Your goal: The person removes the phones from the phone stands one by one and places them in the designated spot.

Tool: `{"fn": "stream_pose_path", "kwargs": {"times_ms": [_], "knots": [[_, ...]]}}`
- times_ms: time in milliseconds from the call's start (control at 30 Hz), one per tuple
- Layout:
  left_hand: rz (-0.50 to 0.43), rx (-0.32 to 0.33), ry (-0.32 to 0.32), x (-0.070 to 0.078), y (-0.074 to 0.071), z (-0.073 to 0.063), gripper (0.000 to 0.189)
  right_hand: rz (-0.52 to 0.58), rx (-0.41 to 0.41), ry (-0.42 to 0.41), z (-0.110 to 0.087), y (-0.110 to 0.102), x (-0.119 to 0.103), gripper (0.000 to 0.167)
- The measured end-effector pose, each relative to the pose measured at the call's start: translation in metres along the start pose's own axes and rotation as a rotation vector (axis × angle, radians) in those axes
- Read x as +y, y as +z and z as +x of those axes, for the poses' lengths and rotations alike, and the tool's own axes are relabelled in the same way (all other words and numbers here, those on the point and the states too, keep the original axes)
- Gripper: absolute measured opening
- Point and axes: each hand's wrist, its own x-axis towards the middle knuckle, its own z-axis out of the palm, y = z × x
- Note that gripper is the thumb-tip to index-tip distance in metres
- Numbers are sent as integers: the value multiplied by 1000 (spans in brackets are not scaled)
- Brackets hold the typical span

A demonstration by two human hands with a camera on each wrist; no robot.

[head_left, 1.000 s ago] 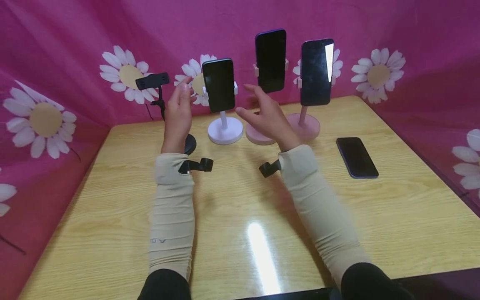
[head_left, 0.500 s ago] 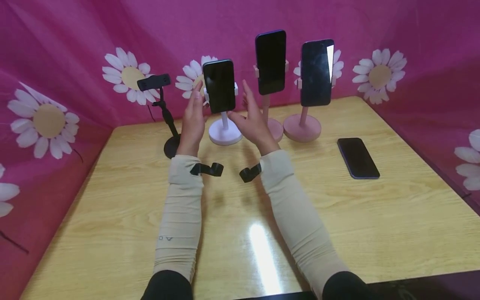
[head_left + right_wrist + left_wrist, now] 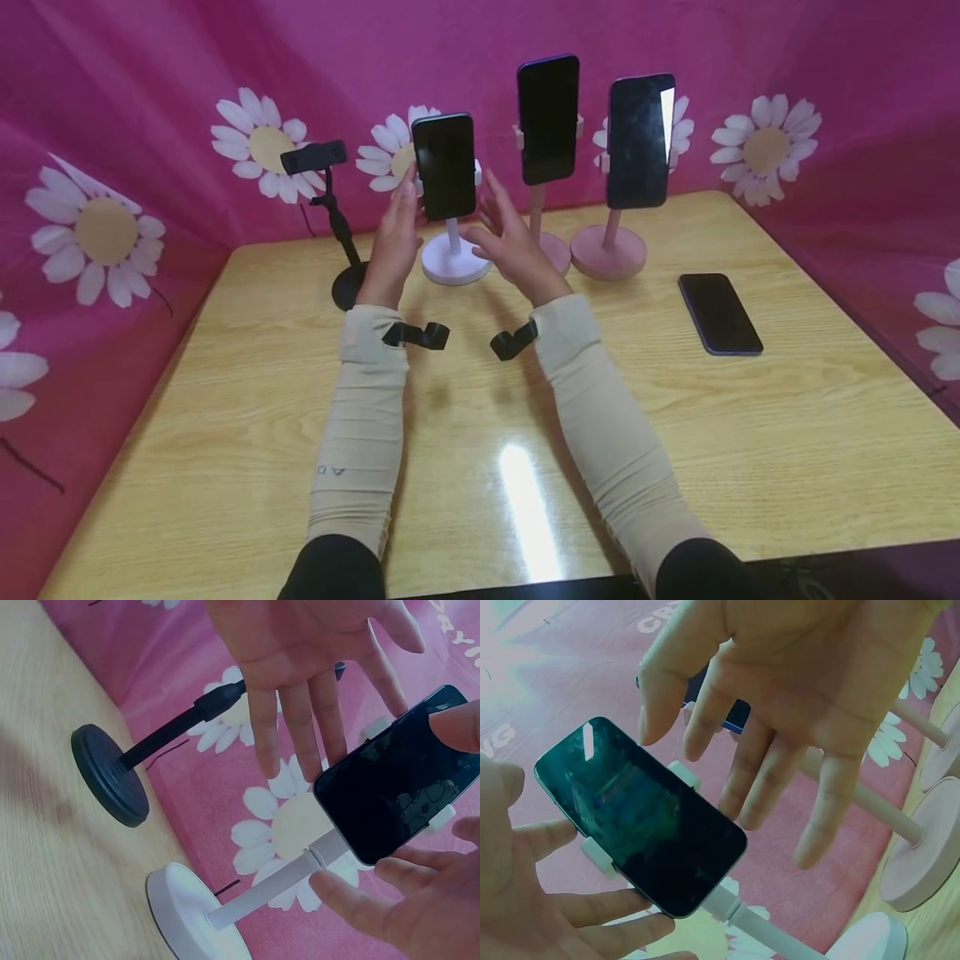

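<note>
while the phone (image 3: 444,167) is resting in the white stand (image 3: 454,267), the left hand (image 3: 393,242) and right hand (image 3: 516,243) are flanking it closer than 1 second ago, fingers loosely spread, perhaps touching its edges.

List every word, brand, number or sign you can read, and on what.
"CR", next letter unclear: pink backdrop, left wrist view.
"NG", cut off: same backdrop.
Backdrop lettering, right wrist view: too unclear to read.
Left sleeve: marks too small to read.
Phone in the white stand: none readable.
</note>
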Motion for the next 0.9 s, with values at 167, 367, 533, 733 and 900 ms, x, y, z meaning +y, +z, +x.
{"fn": "stream_pose_path", "kwargs": {"times_ms": [167, 367, 533, 733, 900], "knots": [[-9, -18, 25, -2, 2, 1, 49, 49, -4, -14, 0, -1, 1, 83], [38, -12, 40, -1, 3, 1, 51, 41, -13, -27, -1, -1, 1, 84], [69, 11, 43, 0, 5, 0, 51, 55, 17, -42, 1, 0, 3, 81], [113, 20, 34, 1, 7, 0, 54, 79, 92, -72, 6, -1, 8, 76], [124, 33, 14, 2, 7, -1, 52, 69, 92, -117, 8, 0, 6, 77]]}}
